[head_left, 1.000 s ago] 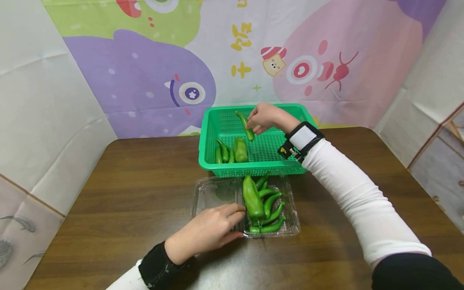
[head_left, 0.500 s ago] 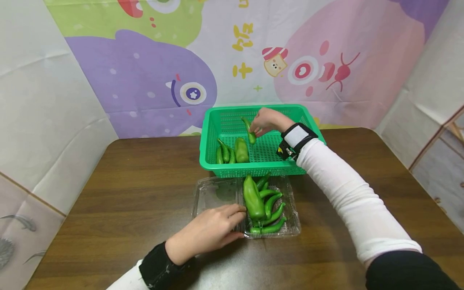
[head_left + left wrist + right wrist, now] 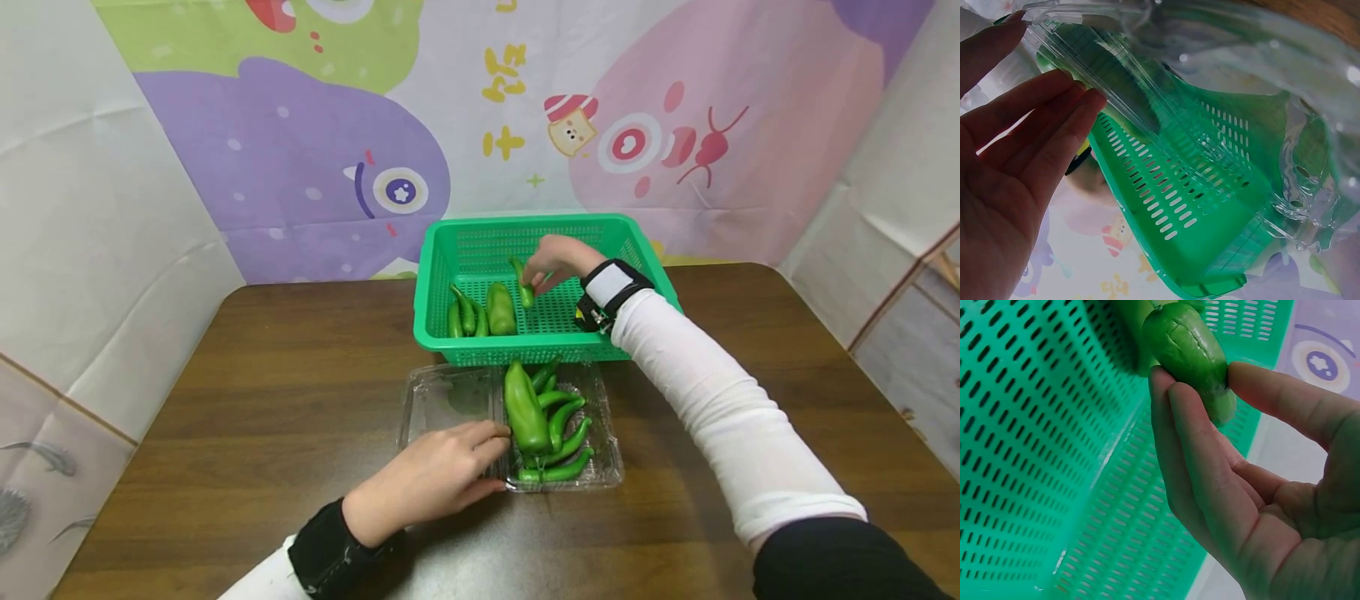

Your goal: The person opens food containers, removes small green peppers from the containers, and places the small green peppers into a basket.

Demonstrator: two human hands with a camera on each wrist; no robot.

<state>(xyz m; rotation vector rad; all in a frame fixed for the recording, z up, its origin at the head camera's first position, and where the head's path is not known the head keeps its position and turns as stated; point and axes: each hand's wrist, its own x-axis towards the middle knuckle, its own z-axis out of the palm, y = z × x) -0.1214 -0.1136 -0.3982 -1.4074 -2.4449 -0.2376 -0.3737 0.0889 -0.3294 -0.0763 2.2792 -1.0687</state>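
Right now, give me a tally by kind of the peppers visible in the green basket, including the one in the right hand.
Wide pepper in the green basket: 1
Slim peppers lying beside it: 3
Slim pepper pinched by the right hand: 1
Visible total: 5

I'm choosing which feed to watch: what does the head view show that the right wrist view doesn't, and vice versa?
Only the head view: the left hand at the clear plastic clamshell container, the loose green peppers lying in it, and the wooden table.

Only the right wrist view: the palm side of the right hand and creases on the held green pepper.

Both: that hand pinching that pepper, the green plastic basket, and parts of the cartoon backdrop.
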